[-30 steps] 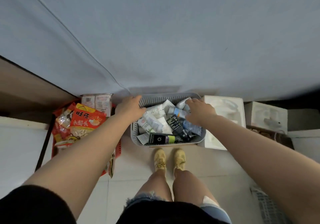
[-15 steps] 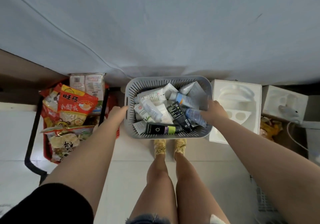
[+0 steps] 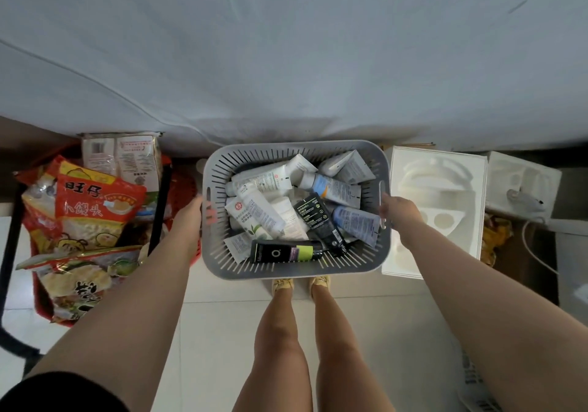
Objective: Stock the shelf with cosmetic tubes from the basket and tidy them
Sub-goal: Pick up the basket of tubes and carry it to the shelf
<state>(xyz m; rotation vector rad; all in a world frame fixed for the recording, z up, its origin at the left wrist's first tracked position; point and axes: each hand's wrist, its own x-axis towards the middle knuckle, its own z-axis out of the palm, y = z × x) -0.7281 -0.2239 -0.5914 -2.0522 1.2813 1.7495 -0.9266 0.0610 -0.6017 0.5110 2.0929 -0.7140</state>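
A grey slotted plastic basket [image 3: 296, 267] hangs above my feet, in front of a pale cloth-covered surface. It is full of several cosmetic tubes, mostly white [image 3: 259, 206], one blue and white [image 3: 331, 187], one black [image 3: 316, 217] and one black with a green band [image 3: 283, 251]. My left hand [image 3: 189, 217] grips the basket's left handle, its fingertips showing through the handle slot. My right hand [image 3: 399, 211] grips the right handle. No shelf is in view.
A red shopping basket [image 3: 183, 189] with snack bags [image 3: 95, 208] stands on the floor at the left. White moulded packaging trays [image 3: 436, 208] lie at the right, with a cable [image 3: 534, 246] beyond them. Pale floor tiles [image 3: 222, 332] lie below.
Both hands moved from the tubes to the basket's side handles. The basket has come up off the floor toward me and now looks larger.
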